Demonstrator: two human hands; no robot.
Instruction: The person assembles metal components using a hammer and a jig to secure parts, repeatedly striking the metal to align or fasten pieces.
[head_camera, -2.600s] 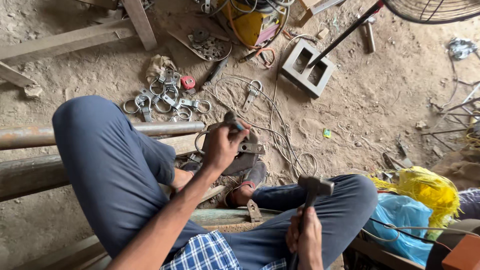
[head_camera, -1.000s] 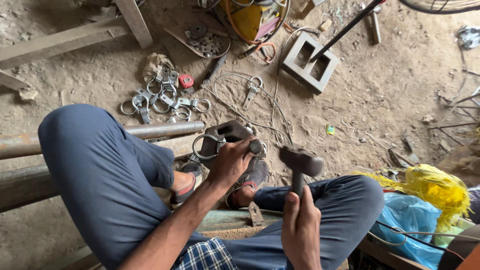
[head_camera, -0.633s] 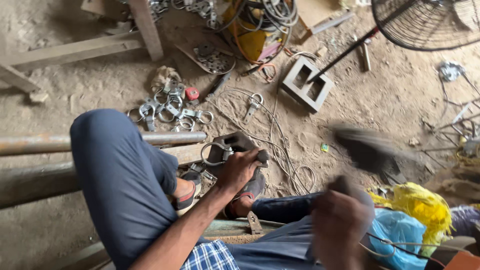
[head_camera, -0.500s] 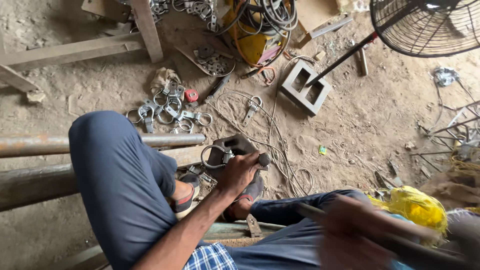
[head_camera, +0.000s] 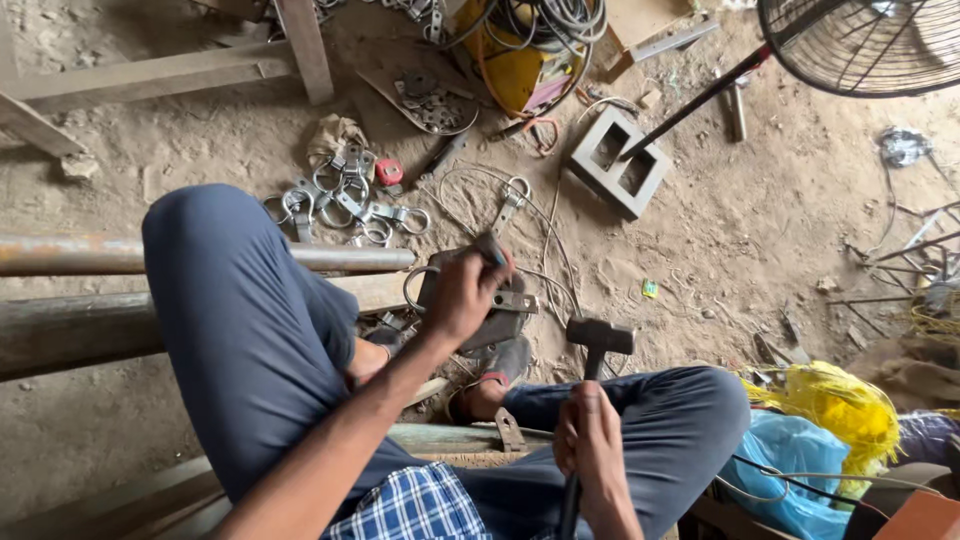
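Swung back from its blurred raise half a second ago, the hammer (head_camera: 598, 340), gripped tight in the right hand (head_camera: 592, 452), hangs just right of the metal clamp piece (head_camera: 490, 312) the left hand (head_camera: 462, 292) pins down, so a glancing blow might catch those fingers.

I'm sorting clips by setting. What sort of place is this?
Probably a rough metalwork yard or workshop: dirt floor, a pile of metal clamps, steel pipes, and a hammer.

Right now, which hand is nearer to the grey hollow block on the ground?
Left. The left hand lies below-left of the hollow block; the right hand grips the hammer much lower down.
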